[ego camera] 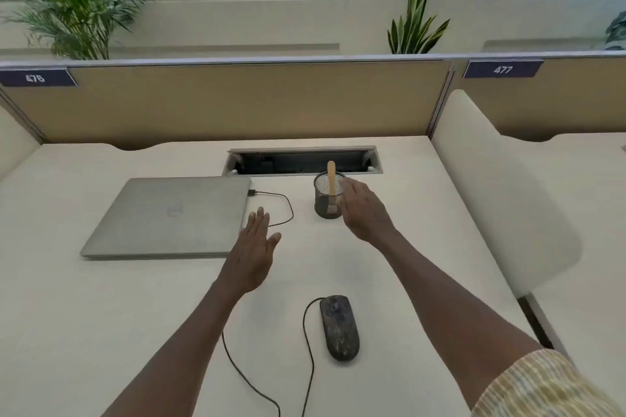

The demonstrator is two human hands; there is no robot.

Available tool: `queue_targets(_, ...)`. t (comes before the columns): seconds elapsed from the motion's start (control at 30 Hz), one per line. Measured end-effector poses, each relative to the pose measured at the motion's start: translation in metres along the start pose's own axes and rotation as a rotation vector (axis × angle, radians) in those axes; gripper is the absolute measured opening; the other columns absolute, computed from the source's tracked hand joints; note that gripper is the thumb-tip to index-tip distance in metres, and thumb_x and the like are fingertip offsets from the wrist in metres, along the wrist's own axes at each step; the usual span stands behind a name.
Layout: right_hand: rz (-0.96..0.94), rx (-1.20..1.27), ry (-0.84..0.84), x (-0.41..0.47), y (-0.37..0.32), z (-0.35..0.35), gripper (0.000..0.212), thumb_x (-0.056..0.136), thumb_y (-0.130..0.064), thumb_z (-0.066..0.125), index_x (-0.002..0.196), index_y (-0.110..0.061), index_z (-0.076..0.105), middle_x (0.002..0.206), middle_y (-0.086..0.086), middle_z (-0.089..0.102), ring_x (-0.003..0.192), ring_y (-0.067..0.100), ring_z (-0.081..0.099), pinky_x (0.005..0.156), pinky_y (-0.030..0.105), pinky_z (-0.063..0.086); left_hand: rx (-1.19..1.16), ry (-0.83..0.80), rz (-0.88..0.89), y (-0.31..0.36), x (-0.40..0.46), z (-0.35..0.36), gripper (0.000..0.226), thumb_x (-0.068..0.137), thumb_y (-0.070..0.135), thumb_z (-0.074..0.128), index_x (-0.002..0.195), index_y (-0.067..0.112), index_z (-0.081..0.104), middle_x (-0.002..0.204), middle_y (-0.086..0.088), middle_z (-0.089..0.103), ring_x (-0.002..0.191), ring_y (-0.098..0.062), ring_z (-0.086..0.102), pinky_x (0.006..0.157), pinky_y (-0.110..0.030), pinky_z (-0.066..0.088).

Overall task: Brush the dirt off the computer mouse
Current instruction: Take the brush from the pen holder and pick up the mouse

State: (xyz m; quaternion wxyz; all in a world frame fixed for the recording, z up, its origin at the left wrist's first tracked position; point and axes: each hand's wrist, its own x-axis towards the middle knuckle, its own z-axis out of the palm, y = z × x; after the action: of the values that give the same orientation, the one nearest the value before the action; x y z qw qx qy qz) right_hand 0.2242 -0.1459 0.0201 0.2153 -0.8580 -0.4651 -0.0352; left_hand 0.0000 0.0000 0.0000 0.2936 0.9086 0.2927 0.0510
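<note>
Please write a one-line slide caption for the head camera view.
Right hand reaches the brush in a mesh cup; dirty mouse waits.

Your mouse (339, 327) near the desk's front edge shows a dark matt shell, mottled with pale, gritty-looking specks. The desk (135, 315) itself reads as smooth, matt cream laminate. Toward its back edge, the pen cup (327, 201) is black wire mesh, apparently metal; the brush handle (331, 182) standing in it looks like pale, bare wood. The closed laptop (169, 215) has a brushed, satin grey metal lid. Your sleeve (542, 386) is woven cloth, yellow-flecked. The partition (237, 101) looks fabric-faced, matt tan.
</note>
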Motion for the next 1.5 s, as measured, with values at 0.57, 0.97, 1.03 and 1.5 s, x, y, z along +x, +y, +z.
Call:
queue_targets(0.57, -0.113, -0.117, -0.207, 0.089, 0.016, 0.008, 0.068, 0.091, 0.013, 0.050, 0.154, -0.004, 0.028, 0.160, 0.012, 0.034, 0.147, 0.028, 0.031, 0.115, 0.038, 0.034, 0.002, 0.006, -0.066, -0.010, 0.013, 0.008, 0.062, 0.114, 0.036, 0.031, 0.167, 0.011, 0.010, 0.176, 0.002, -0.001, 0.161, -0.010, -0.007, 0.129, -0.029, 0.003)
queue_targets(0.97, 0.121, 0.213, -0.160, 0.081, 0.005, 0.000, 0.025, 0.093, -0.003, 0.041, 0.083, -0.010, 0.062, 0.099, 0.018, 0.069, 0.089, 0.034, 0.063, 0.079, 0.046, 0.054, -0.037, 0.010, -0.049, -0.004, -0.004, 0.008, 0.063, 0.113, 0.037, 0.033, 0.167, 0.012, 0.010, 0.176, 0.003, 0.000, 0.161, -0.009, -0.006, 0.129, -0.028, 0.004)
queue_targets(1.03, 0.161, 0.249, -0.147, 0.074, 0.004, -0.005, 0.021, 0.091, -0.002, 0.041, 0.081, -0.009, 0.059, 0.094, 0.018, 0.070, 0.084, 0.036, 0.063, 0.074, 0.048, 0.055, -0.064, 0.011, -0.042, 0.001, -0.010, 0.010, 0.064, 0.113, 0.037, 0.033, 0.167, 0.014, 0.009, 0.175, 0.005, 0.000, 0.160, -0.007, -0.004, 0.126, -0.024, 0.003)
queue_targets(1.5, 0.208, 0.316, 0.294, 0.025, -0.008, -0.088, 0.014, 0.095, -0.004, 0.048, 0.106, 0.001, 0.056, 0.087, 0.018, 0.067, 0.075, 0.035, 0.053, 0.064, 0.032, 0.032, -0.372, -0.014, -0.091, 0.036, -0.079, 0.041, 0.077, 0.101, 0.040, 0.063, 0.163, 0.013, 0.027, 0.152, -0.007, 0.054, 0.138, -0.021, 0.053, 0.118, -0.036, 0.039)
